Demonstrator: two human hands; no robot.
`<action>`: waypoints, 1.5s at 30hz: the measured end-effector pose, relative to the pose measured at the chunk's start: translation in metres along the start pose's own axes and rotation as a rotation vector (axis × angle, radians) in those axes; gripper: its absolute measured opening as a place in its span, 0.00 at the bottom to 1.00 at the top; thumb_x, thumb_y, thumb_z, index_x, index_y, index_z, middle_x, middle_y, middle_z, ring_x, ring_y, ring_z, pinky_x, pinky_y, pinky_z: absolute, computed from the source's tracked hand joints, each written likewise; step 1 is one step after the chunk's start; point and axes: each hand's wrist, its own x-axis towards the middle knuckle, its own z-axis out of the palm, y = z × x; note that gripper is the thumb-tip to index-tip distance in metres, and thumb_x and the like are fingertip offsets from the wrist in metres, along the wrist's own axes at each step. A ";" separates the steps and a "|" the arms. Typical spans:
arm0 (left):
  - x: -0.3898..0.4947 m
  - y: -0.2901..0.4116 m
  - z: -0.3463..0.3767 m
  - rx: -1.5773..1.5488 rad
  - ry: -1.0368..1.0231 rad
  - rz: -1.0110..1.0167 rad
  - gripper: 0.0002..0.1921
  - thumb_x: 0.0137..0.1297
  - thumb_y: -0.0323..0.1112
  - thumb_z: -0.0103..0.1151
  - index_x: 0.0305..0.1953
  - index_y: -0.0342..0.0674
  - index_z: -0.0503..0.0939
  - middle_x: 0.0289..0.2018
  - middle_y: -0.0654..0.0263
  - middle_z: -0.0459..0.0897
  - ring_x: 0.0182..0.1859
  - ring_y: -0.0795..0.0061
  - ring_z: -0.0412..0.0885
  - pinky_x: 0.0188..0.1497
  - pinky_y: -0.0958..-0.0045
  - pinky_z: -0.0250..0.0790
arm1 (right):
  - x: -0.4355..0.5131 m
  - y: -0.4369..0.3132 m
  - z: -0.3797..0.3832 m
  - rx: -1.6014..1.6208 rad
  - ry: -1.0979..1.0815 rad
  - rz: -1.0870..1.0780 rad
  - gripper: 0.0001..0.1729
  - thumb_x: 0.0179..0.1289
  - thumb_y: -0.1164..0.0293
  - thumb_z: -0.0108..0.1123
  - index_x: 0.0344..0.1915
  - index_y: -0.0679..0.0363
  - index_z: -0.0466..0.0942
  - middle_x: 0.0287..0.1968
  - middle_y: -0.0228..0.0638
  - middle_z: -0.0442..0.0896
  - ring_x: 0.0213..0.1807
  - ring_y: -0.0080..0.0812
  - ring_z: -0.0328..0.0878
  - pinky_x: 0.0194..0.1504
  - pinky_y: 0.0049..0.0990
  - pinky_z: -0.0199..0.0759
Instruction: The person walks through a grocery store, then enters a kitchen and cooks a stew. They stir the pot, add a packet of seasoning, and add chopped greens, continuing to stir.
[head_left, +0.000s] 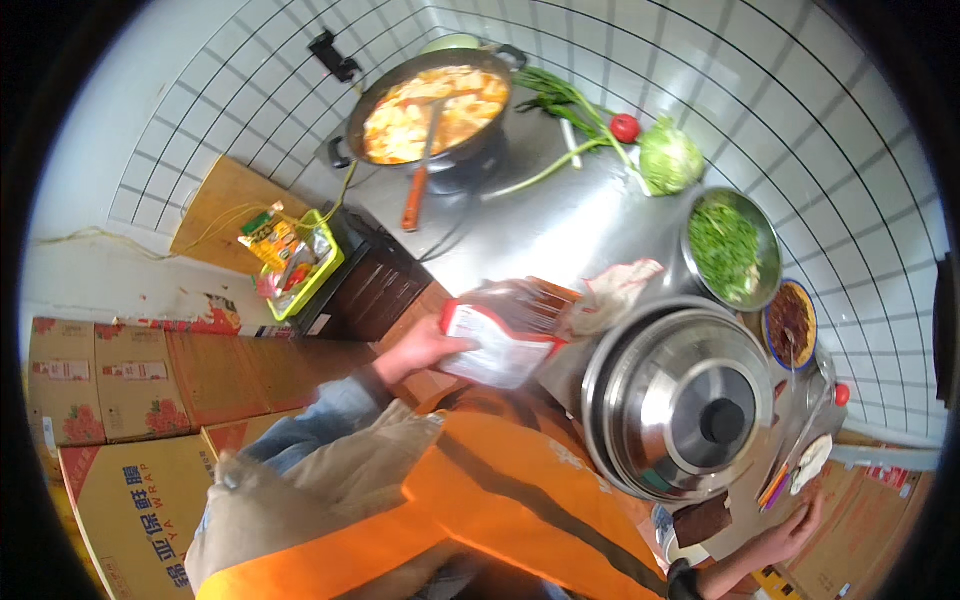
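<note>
My left hand (422, 347) grips a clear plastic bag with red trim (506, 330), blurred, which holds something dark; it is in front of my body at the steel counter's near edge. At the lower right, my right hand (799, 529) is apart from the counter items, with its fingers extended and nothing seen in it. Near it lie a white crumpled cloth or bag (811, 463) and several colourful-handled utensils (774, 487). Between my hands stands a large lidded steel pot (686, 409). Beyond the bag lies a pale cloth (619, 292).
An electric pan of stew (435, 112) has an orange-handled spatula (416, 199) across it. Scallions (551, 176), a tomato (624, 128) and a lettuce (670, 159) lie beside it. A bowl of chopped greens (724, 247) and a bowl of dark sauce (790, 322) stand right. Cardboard boxes (142, 502) are stacked left.
</note>
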 end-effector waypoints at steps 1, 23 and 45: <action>0.004 0.001 -0.005 0.006 -0.032 0.006 0.18 0.59 0.28 0.65 0.51 0.33 0.77 0.44 0.65 0.83 0.46 0.76 0.80 0.51 0.70 0.74 | -0.016 -0.051 0.005 0.184 -0.168 0.041 0.19 0.62 0.78 0.48 0.53 0.68 0.76 0.52 0.44 0.80 0.52 0.36 0.76 0.54 0.30 0.69; -0.002 0.053 -0.102 0.020 -0.419 0.270 0.19 0.60 0.26 0.64 0.53 0.31 0.76 0.46 0.69 0.82 0.47 0.83 0.76 0.53 0.75 0.69 | -0.108 -0.407 0.160 0.874 -1.201 0.018 0.17 0.49 0.79 0.69 0.41 0.68 0.79 0.36 0.33 0.80 0.39 0.23 0.77 0.43 0.22 0.70; -0.023 0.046 -0.060 0.055 -0.128 0.141 0.15 0.58 0.26 0.65 0.46 0.29 0.79 0.40 0.66 0.84 0.40 0.82 0.79 0.44 0.76 0.73 | -0.092 -0.347 0.168 0.703 -1.178 -0.178 0.28 0.51 0.73 0.68 0.55 0.64 0.76 0.52 0.41 0.81 0.51 0.33 0.78 0.54 0.30 0.71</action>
